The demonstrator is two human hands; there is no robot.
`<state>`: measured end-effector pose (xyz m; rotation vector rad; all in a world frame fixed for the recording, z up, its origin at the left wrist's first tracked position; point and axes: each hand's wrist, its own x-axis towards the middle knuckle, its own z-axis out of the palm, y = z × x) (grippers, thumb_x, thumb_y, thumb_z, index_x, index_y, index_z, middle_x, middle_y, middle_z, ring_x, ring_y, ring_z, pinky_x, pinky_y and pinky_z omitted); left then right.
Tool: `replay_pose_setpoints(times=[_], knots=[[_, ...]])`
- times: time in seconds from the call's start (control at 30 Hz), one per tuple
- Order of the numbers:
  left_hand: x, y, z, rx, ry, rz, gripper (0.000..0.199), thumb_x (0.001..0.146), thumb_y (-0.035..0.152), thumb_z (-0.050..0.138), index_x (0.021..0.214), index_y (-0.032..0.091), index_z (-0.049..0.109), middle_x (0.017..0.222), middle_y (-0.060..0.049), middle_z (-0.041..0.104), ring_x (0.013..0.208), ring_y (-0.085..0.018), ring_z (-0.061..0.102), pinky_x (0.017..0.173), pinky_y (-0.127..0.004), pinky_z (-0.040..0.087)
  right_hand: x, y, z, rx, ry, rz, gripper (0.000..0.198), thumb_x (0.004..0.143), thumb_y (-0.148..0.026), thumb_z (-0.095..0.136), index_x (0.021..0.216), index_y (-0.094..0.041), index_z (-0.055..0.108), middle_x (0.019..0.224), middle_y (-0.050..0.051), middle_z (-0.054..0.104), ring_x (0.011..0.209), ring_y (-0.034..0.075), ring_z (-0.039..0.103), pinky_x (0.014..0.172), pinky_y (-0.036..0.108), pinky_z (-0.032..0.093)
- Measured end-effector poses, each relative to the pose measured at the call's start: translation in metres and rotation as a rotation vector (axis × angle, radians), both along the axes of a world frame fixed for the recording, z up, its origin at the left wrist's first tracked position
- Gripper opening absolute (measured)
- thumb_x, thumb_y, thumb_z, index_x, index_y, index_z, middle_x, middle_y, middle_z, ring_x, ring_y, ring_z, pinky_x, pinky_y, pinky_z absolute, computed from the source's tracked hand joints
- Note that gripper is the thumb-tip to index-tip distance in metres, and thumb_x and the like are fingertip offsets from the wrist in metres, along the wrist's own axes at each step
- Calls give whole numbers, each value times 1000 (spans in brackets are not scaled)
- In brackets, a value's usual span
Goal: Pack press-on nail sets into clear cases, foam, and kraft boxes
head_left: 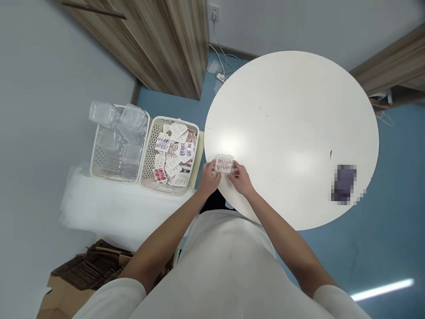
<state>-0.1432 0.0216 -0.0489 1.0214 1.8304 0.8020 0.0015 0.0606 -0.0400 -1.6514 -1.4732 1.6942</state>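
Observation:
A small clear plastic box (224, 164) with a card of pinkish press-on nails inside is at the near left edge of the round white table (292, 110). Its left side is gripped by my left hand (209, 178), fingers curled around the corner. My right hand (241, 179) holds the opposite side, with fingers bent against the rim. Whether the lid is fully closed is too small to tell.
Left of the table stands a white basket (143, 177) full of nail cards. Beside it, another basket (94, 164) holds clear plastic boxes. A pixelated dark object (344, 184) lies at the table's right. Brown cardboard (66, 297) sits lower left; cables (226, 66) trail behind the table.

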Motion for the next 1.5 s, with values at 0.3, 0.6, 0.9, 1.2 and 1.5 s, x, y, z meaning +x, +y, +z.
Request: replay_pose_setpoints(times=[0.3,0.6,0.9,1.2,1.5], knots=[[-15,20,-7,-8,-38,-29,56,72,19,51,127,20,37,111,-9,41,95,-18,47,75,-29,42,-24,12,-10,48,8,-77,64,68,-25,57,128,-29,34,115,6,39,89,17,51,80,37,46],[-17,25,-8,-9,-48,-30,55,73,18,50,126,21,36,116,-9,40,101,-19,45,81,-31,42,-30,11,-16,66,-12,-75,69,69,-26,58,130,-29,28,117,7,34,92,17,51,85,37,45],[-15,22,-7,9,-6,-60,54,77,21,46,129,22,30,120,-9,39,105,-19,44,83,-32,43,-30,7,-15,112,-31,-62,64,72,-27,56,128,-28,26,118,7,34,92,16,50,83,37,47],[-10,11,-9,36,-18,39,58,77,22,48,130,23,26,124,-10,36,111,-19,41,86,-32,43,-18,-4,-10,73,-21,-67,69,71,-28,56,130,-24,21,119,8,34,91,15,49,82,34,47],[22,-24,20,83,23,73,40,76,26,49,116,22,45,115,-8,44,103,-18,47,81,-31,46,19,-39,16,91,11,117,65,72,-27,52,130,-25,23,119,8,38,80,13,53,79,35,47]])
